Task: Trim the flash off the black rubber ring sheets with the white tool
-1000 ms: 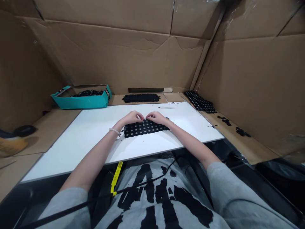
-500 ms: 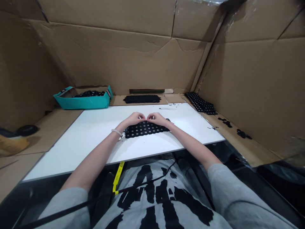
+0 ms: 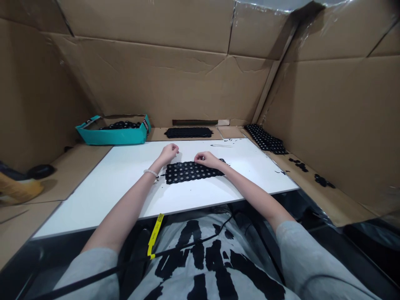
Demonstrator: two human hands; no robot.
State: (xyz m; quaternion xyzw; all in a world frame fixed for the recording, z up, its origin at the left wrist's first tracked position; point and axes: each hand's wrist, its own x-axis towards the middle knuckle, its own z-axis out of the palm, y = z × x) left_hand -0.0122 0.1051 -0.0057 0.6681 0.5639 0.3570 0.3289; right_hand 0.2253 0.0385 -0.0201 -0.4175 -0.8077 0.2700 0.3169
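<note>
Left hand (image 3: 168, 153) has moved since the earlier frame: its fingertips, then almost meeting those of the right hand (image 3: 208, 159), now sit apart from them, outward to the left and beyond the far edge of the dotted black sheet (image 3: 183, 173). Right fingertips remain at that far edge.

State of fingers: left curled inward, tips close together, off the sheet; whether anything small is pinched, cannot tell. Right thumb and forefinger bent toward each other, tips near or touching; whether they nip the sheet, cannot tell. Sheet lies on the white board (image 3: 125, 179), directly below and nearer the body than the right fingertips, its right end partly covered by the right wrist.

Risks, as judged: a drag by the right fingers or wrist could skew or crease the sheet, which appears thin and unweighted at its left end. Anything small in the left fingers could be dropped unnoticed. The bracelet (image 3: 151, 172) sits beside the sheet's left end and could snag it.

Surroundings: a slim pointed tool (image 3: 221, 146) lies beyond the right fingers, with dark scraps (image 3: 280, 172) well to their right. Beyond the left fingers, a teal box (image 3: 114, 136) stands leftward and a black stack (image 3: 189, 133) farther ahead. The right hand itself obstructs the view of the far edge.
</note>
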